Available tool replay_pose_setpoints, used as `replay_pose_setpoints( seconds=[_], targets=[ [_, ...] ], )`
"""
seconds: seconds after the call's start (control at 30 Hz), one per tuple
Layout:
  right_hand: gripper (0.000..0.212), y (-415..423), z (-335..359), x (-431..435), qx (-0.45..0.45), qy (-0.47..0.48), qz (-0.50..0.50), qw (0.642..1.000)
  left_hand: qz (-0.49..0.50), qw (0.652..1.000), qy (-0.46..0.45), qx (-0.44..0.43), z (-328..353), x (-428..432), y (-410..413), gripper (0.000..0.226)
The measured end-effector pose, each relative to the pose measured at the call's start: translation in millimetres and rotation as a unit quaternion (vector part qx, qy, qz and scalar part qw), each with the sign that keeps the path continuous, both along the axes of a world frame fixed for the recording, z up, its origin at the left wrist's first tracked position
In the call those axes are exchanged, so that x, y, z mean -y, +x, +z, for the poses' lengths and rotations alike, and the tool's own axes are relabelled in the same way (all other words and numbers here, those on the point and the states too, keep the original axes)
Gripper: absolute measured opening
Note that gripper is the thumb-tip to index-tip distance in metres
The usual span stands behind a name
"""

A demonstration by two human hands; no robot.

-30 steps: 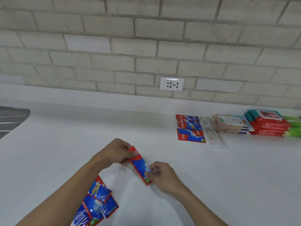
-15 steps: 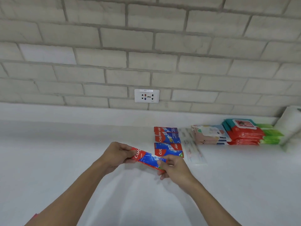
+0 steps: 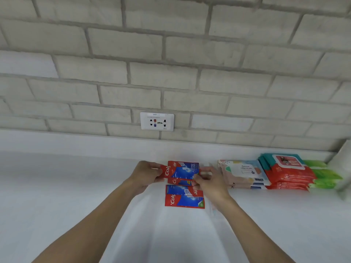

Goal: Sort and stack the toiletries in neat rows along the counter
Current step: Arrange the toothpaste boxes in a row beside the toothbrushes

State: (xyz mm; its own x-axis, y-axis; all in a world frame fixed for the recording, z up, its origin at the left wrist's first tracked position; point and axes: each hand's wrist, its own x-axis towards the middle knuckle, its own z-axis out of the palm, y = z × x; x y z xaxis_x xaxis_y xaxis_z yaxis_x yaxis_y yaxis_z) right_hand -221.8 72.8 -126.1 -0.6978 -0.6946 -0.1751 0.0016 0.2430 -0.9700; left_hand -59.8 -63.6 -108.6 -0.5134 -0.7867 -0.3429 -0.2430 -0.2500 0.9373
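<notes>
A red and blue toothpaste sachet (image 3: 180, 172) is held flat between both hands, just over the far pile of like sachets (image 3: 185, 164) by the wall. My left hand (image 3: 145, 172) pinches its left end and my right hand (image 3: 208, 180) pinches its right end. A nearer pile of the same sachets (image 3: 184, 196) lies on the white counter (image 3: 66, 186) just below. To the right stand stacked wipe packs: pastel ones (image 3: 244, 172), red and teal ones (image 3: 286, 170), and green ones (image 3: 325, 174).
A white wall socket (image 3: 157, 121) sits in the grey brick wall above the sachets. A white object (image 3: 344, 168) stands at the far right edge, beside the green packs. A clear packet behind my right hand is mostly hidden.
Both hands have carried the sachet away from me and to the right, turning it level, until it is over the far sachet pile. The view has tilted up; the loose sachets near me are out of sight.
</notes>
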Motion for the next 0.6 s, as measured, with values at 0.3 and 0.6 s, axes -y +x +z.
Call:
replay_pose_setpoints(
  seconds=[0.3, 0.6],
  targets=[
    [0.026, -46.7, -13.0, 39.0, -0.140, 0.040, -0.012, 0.989, 0.088, 0.993, -0.059, 0.048, -21.1, 40.2, -48.4, 0.016],
    [0.035, -66.8, -34.1, 60.8, -0.282, 0.134, 0.031, 0.949, 0.090, 0.978, -0.138, 0.125, -42.3, 54.6, -70.9, 0.013]
  ],
)
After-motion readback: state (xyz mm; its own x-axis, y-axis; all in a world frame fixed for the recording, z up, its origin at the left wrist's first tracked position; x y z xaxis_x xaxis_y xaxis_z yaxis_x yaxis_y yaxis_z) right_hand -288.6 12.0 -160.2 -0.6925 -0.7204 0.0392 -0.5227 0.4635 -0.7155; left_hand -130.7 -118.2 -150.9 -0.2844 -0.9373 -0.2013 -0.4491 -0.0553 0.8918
